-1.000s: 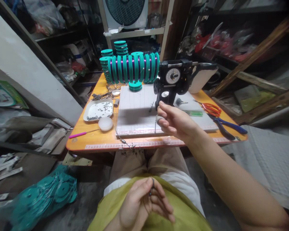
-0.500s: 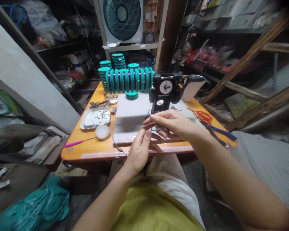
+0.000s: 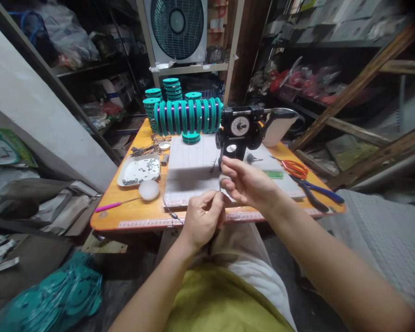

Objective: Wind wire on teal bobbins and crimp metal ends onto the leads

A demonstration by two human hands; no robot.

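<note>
Over the table's front edge, my left hand (image 3: 204, 216) is closed, thumb and forefinger pinching the lower end of a thin grey piece (image 3: 220, 185) whose kind I cannot make out. Just above and to the right, my right hand (image 3: 245, 182) curls its fingers round a small grey object (image 3: 223, 177), mostly hidden by the fingers. A dark cord with a small metal fitting (image 3: 174, 215) hangs over the edge left of my left hand. Behind the hands lies a white board (image 3: 193, 184), with a black winder with a dial (image 3: 240, 126) carrying a row of teal spools (image 3: 186, 116).
A white tray of small metal bits (image 3: 140, 169), a round white lid-like piece (image 3: 149, 190) and a pink-handled needle tool (image 3: 109, 206) lie left. Right are orange-handled scissors (image 3: 295, 169), blue-handled pliers (image 3: 323, 191) and a green strip (image 3: 274, 174). Stacked teal spools (image 3: 172, 87) stand behind.
My right hand's fingers have curled in and the hand has drawn slightly up from the left. My left hand has tightened into a pinch. The view has shifted slightly.
</note>
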